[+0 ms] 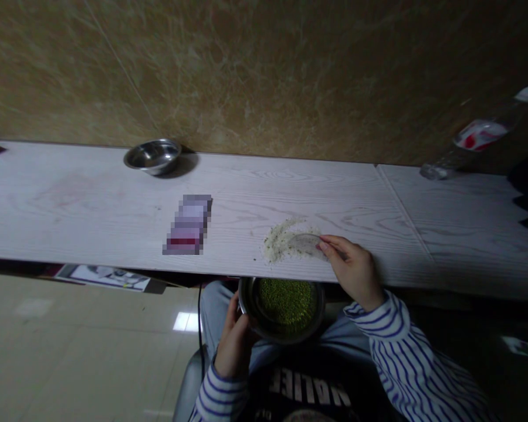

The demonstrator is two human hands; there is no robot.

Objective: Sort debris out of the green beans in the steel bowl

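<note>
Grains point(273, 245), white and flecked with darker bits, lie loose in a low patch on the pale wood-patterned counter point(92, 205), close to its near edge. Right hand point(356, 271) comes in from four o'clock, its grip pinching a thin clear scraper point(304, 242) between thumb and fingers, the blade low over the patch and pointing toward nine o'clock. At six o'clock from the grains, below the counter edge and over the lap, is a large metal bowl point(268, 333) with a layer of small green beans point(288, 302) inside. Left hand point(236, 341) has its grip clasped on the large metal bowl's left side, thumb near the rim. From the grains, a blurred flat purple item point(188, 225) lies at nine o'clock, too pixelated to identify, and a small metal bowl point(153, 157) sits at ten o'clock, near the brown marbled wall point(264, 76). Toward two o'clock is a clear plastic bottle point(479, 135) with a white cap and a red-and-white label.
</note>
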